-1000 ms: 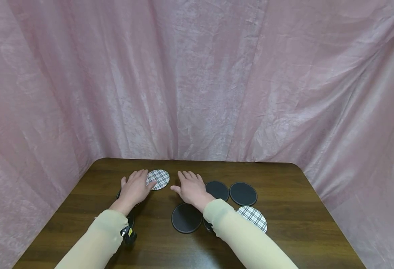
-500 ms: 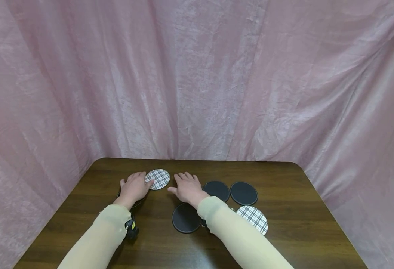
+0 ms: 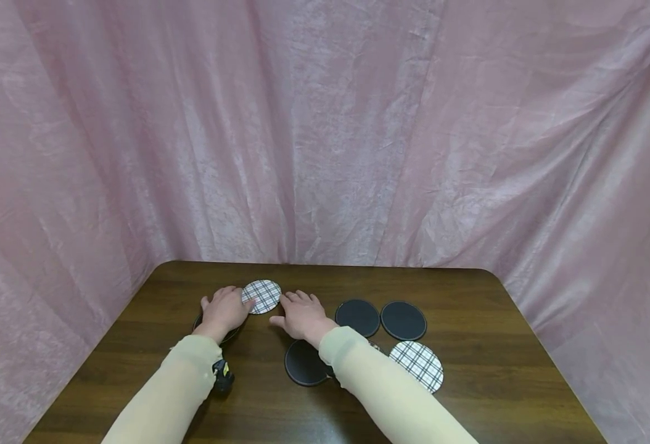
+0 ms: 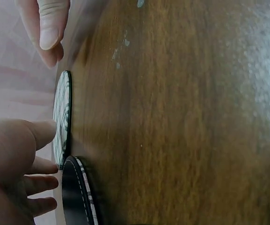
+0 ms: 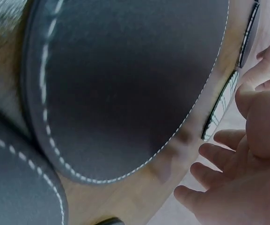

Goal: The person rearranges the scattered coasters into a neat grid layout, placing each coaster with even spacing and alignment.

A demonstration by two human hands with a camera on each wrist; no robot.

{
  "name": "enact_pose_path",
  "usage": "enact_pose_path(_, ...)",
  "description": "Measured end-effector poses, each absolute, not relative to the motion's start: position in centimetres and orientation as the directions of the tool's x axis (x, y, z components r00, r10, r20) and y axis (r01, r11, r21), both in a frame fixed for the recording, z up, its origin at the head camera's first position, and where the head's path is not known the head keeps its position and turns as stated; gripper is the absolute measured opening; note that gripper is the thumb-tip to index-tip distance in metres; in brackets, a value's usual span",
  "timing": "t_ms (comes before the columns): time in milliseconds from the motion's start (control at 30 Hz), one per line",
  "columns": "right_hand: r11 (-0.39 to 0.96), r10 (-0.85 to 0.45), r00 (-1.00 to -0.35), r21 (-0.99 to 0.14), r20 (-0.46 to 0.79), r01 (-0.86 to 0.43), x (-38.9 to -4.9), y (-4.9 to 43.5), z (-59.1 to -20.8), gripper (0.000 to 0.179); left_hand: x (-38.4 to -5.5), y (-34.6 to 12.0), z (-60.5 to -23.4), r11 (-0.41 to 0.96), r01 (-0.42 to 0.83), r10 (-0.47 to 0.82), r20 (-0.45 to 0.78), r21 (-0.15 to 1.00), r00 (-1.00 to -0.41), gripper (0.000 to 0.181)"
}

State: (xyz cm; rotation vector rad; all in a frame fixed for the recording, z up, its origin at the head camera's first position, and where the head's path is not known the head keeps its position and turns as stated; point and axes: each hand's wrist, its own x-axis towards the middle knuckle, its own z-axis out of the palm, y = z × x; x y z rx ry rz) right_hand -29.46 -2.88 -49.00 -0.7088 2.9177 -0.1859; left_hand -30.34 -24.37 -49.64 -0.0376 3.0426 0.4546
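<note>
A round plaid coaster [image 3: 263,295] lies flat at the back left of the table, between the two hands. My left hand [image 3: 223,310] has its thumb at the coaster's left edge and its fingers extended. Below that palm, partly covered, is a black coaster [image 4: 74,192] with stitching round its rim. The right hand [image 3: 301,316] reaches to the plaid coaster's right side, fingers spread; whether the fingertips touch it I cannot tell. Beneath the right wrist lies another black coaster [image 3: 304,365], partly hidden by the sleeve.
Two black coasters [image 3: 357,317] sit side by side to the right of the right hand. Nearer me is a second plaid coaster [image 3: 418,365], beside the right sleeve. Pink curtain [image 3: 325,135] hangs behind the brown wooden table [image 3: 497,370].
The right hand has moved left and slightly toward me, up to the plaid coaster's right edge. My left hand has settled slightly lower, almost in place. The coasters lie as before.
</note>
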Motion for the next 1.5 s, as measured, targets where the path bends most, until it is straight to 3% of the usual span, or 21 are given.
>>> enact_pose_path(700, 0.872, -0.487, -0.866, -0.116, -0.117, -0.475, -28.9, -2.6, -48.7, 0.060, -29.6, -23.0, -49.1, 0.963, -0.022, -0.009, -0.049, 0.269, -0.999, 0.064)
enact_pose_path(1033, 0.858, -0.512, -0.847, -0.122, -0.139, -0.499, -28.2, -1.4, -48.5, 0.060, -29.6, -22.4, -48.9, 0.978, -0.017, -0.008, -0.044, 0.207, -0.999, 0.064)
enact_pose_path(1267, 0.843, -0.528, -0.847, -0.150, -0.052, -0.517, -28.7, -1.0, -48.8, 0.055, -29.8, -22.0, -48.6, 0.979, -0.028, -0.013, -0.074, 0.204, -0.997, 0.062)
enact_pose_path(1500, 0.877, -0.456, -0.890, -0.185, -0.027, -0.444, -28.9, -1.1, -48.5, 0.048, -29.6, -21.4, -47.6, 0.977, -0.020, 0.000, -0.094, 0.212, -0.996, 0.054)
